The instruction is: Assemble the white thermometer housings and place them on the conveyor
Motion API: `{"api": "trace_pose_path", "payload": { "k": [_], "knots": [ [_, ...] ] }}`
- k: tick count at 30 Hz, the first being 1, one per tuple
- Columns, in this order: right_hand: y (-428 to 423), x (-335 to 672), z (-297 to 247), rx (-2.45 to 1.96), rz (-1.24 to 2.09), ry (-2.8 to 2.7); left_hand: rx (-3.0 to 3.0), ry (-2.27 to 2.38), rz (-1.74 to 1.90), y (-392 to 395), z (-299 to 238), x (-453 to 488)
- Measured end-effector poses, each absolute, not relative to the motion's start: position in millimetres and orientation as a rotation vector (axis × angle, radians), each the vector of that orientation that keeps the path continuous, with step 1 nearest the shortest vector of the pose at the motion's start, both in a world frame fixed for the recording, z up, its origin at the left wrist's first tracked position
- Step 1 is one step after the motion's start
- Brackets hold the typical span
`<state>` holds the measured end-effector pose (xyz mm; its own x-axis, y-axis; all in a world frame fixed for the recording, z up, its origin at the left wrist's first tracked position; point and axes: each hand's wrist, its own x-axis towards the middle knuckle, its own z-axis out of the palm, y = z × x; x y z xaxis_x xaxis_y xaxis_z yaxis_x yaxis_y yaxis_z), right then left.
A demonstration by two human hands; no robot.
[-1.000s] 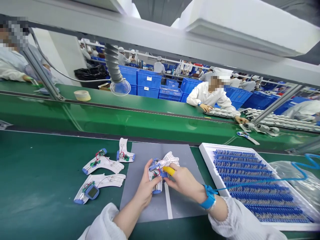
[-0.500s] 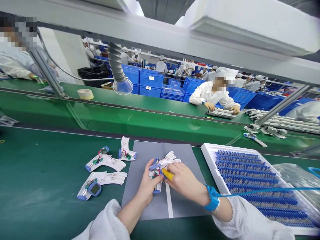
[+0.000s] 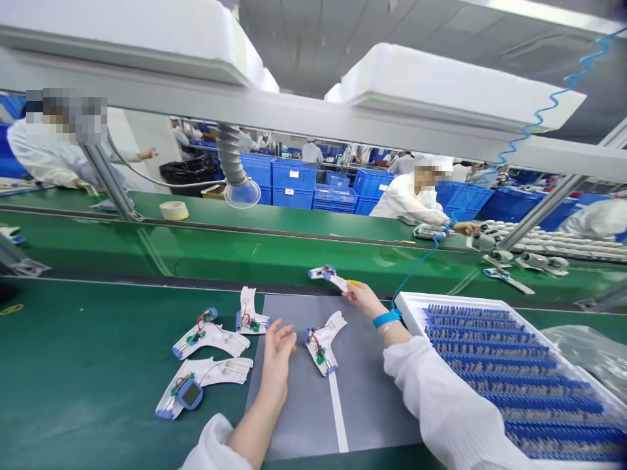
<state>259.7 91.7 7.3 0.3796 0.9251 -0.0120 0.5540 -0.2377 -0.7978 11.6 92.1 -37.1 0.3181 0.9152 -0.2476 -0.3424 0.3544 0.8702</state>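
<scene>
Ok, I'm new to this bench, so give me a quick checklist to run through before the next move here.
Blue wrist strap: ok, on the right wrist, blue coiled cord attached.
Yellow finger cot: ok, on the right hand.
Left hand: ok, open, holding nothing.
White housing on the grey mat: ok, lying flat, circuit board facing up.
Housing beside the right hand: cannot tell whether it is gripped.
</scene>
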Motion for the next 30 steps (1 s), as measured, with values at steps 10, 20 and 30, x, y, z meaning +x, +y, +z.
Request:
{"api": "trace_pose_path", "payload": {
  "k": [10, 20, 30],
  "knots": [
    [71.9, 166.2, 20.8, -1.949, 0.592, -2.073, 0.788, 0.896, 0.929, 90.8, -44.9, 13.8],
    [33.0, 157.1, 48.2, -1.457, 1.046, -1.608, 0.574, 0.42, 0.54, 72.0, -28.7, 5.9],
    [5.6, 156.0, 69.1, -1.361, 0.524, -2.264, 0.602, 0.203, 0.298, 69.9, -29.2, -5.3]
  ]
}}
